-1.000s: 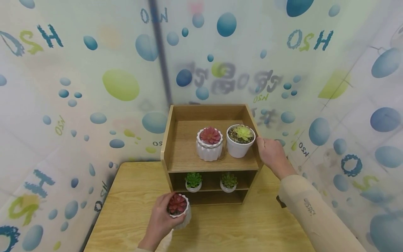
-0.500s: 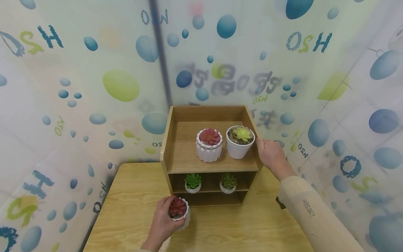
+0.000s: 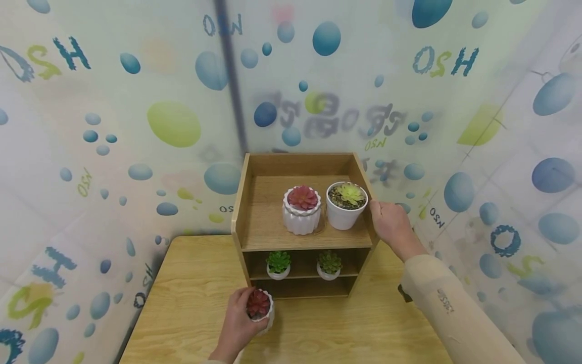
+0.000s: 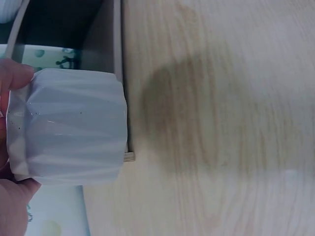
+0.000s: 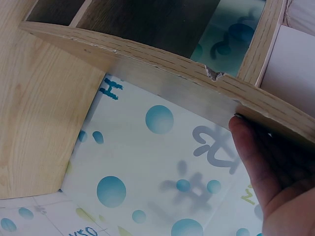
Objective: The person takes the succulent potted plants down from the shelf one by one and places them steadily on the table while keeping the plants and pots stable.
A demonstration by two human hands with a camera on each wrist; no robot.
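The left hand (image 3: 238,321) grips; the right hand (image 3: 392,227) reaches further forward.

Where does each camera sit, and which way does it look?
Head: on the head, facing forward and down at the shelf and table; left hand and right hand show.
Left wrist: on that wrist, facing the held pot; part of that hand shows.
Right wrist: on that wrist, facing the shelf's side and wall; part of that hand shows.
Head and left wrist share the held pot.

The table (image 3: 195,283) bears a shelf (image 3: 265,212) holding four succulents (image 3: 301,217).
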